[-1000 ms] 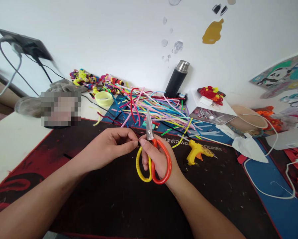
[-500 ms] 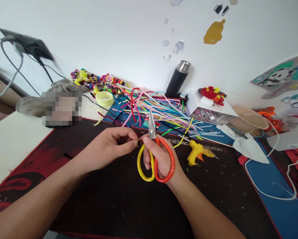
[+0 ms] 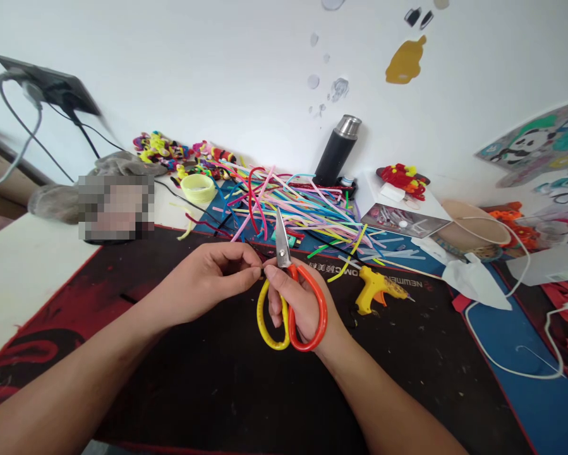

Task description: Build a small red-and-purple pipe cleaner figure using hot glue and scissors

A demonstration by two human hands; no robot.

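My right hand (image 3: pixel 305 300) is closed on a pair of scissors (image 3: pixel 282 253) with one yellow and one red handle. The blades are together and point away from me. My left hand (image 3: pixel 222 278) is pinched, thumb against forefinger, with its fingertips close to the right thumb tip. Whatever sits in that pinch is too small and too covered to make out. Beyond the hands lies a pile of colourful pipe cleaners (image 3: pixel 312 208). A yellow glue gun (image 3: pixel 378 291) rests to the right of my right hand.
The black mat (image 3: pixel 246 392) spreads under both hands. A black thermos (image 3: pixel 335 151) stands by the wall, near a white drawer box (image 3: pixel 407 212). Farther left are a light yellow bowl (image 3: pixel 198 188) and fuzzy figures (image 3: pixel 160 148). A white cable (image 3: pixel 496 373) loops at the right.
The scissors have shifted slightly left and tilted a little more that way, together with my right hand. My right thumb is nearer the left fingertips. My left hand stays nearly still.
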